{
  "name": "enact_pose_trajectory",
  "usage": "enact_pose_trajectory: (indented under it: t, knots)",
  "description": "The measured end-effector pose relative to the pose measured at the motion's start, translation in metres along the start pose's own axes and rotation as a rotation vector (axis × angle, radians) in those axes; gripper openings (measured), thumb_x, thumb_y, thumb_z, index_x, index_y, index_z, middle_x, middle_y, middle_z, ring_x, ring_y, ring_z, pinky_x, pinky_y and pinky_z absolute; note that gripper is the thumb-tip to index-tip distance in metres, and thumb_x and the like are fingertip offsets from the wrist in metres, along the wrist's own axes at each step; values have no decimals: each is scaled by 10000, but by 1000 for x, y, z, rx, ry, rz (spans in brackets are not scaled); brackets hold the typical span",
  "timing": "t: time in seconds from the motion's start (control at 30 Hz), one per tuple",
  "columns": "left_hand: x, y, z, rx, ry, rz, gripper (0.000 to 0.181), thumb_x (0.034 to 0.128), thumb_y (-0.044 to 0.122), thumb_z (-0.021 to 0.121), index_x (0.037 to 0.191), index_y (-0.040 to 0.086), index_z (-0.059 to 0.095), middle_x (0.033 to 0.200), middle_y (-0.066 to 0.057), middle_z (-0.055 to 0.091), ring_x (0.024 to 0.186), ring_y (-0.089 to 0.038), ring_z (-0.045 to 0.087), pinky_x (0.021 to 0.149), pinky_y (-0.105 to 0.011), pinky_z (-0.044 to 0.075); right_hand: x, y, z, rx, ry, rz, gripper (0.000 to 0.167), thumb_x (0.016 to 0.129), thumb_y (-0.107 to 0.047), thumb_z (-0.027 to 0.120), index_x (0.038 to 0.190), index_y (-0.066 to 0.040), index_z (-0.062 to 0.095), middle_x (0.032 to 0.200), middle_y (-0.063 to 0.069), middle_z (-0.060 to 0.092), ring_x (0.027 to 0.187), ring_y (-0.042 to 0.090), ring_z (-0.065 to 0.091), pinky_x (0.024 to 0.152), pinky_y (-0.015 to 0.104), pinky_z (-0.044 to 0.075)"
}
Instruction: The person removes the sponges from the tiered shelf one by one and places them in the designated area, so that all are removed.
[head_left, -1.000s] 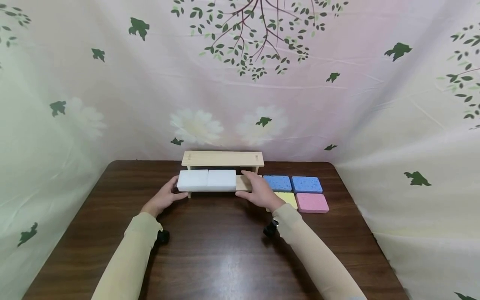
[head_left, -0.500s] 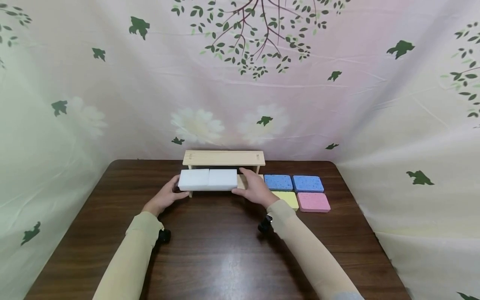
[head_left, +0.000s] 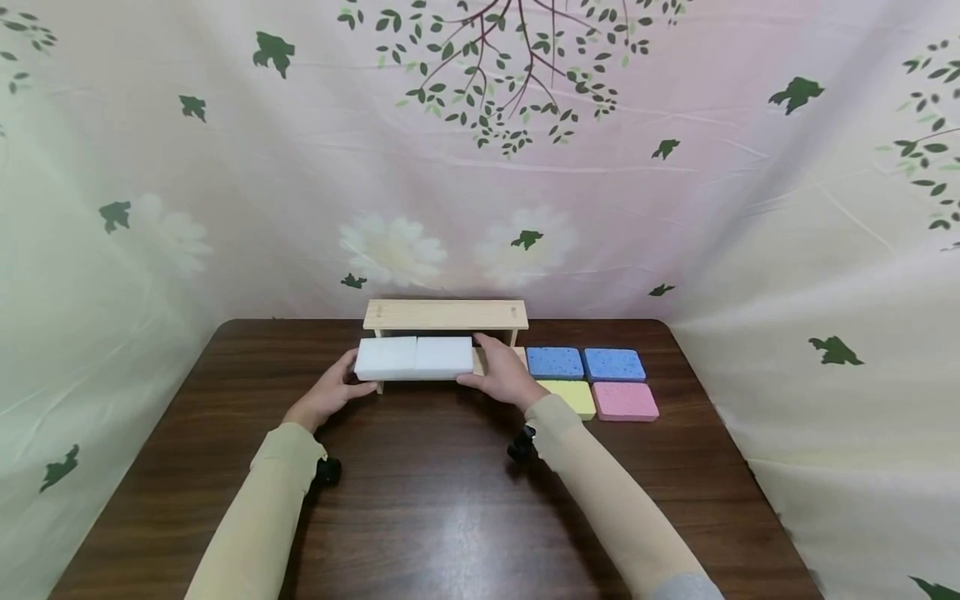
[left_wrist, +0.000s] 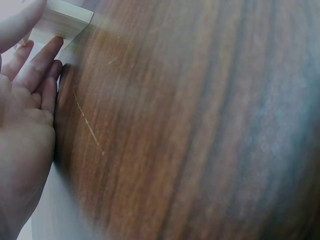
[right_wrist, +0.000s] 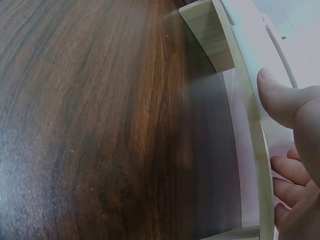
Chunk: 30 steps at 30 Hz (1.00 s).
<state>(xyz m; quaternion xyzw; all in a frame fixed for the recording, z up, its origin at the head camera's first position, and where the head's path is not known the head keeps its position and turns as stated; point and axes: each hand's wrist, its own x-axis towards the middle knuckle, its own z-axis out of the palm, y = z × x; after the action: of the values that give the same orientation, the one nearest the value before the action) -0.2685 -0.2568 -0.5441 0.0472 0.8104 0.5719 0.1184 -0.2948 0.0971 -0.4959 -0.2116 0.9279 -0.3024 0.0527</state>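
Observation:
Two white sponges (head_left: 386, 357) lie side by side along the low front board (head_left: 480, 360) of a pale wooden shelf. My left hand (head_left: 326, 393) touches their left end, its thumb low at the front and its fingers fairly straight beside the end; in the left wrist view these fingers (left_wrist: 42, 65) reach by the wooden leg. At the other end my right hand (head_left: 504, 372) holds the right white sponge (head_left: 444, 357), thumb at the front edge and index finger at the back edge. In the right wrist view its other fingers (right_wrist: 290, 182) curl over the board.
The shelf's higher back board (head_left: 446, 314) stands just behind. Right of the shelf, two blue sponges (head_left: 555, 363) lie behind a yellow sponge (head_left: 570, 397) and a pink sponge (head_left: 626, 401). All stand on a dark wooden table (head_left: 420, 500) before a patterned cloth.
My right hand has moved a little left along the front board and closed on the right white sponge's end. The left hand and the white sponges look the same.

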Motion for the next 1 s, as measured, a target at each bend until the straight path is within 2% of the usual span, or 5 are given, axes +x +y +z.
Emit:
enact_pose_trajectory:
  t: [0.27,0.53,1.0]
  knots:
    - [-2,0,0,-13,1,5,878,995,129,729,1674,56,176,1674,-251,312,1538,-425,270,1237,-671,141,2,-3,2,11,14,-5,957,924,-459,811,1625,-15,334,1636,194,416,1503,356,406,1201,491,374]
    - [-3,1,1,6,1,4,871,992,149,735,1672,77,195,1673,-233,321,1538,-418,265,1233,-680,141,3,-2,6,4,43,-10,904,926,-468,804,1604,-41,386,1602,161,470,1464,327,463,1177,479,407]
    - [-3,0,2,7,7,13,852,991,158,745,1662,83,225,1645,-231,370,1516,-414,306,1234,-670,159,0,-1,3,73,67,3,896,906,-439,835,1605,-81,404,1594,124,493,1449,319,483,1161,500,423]
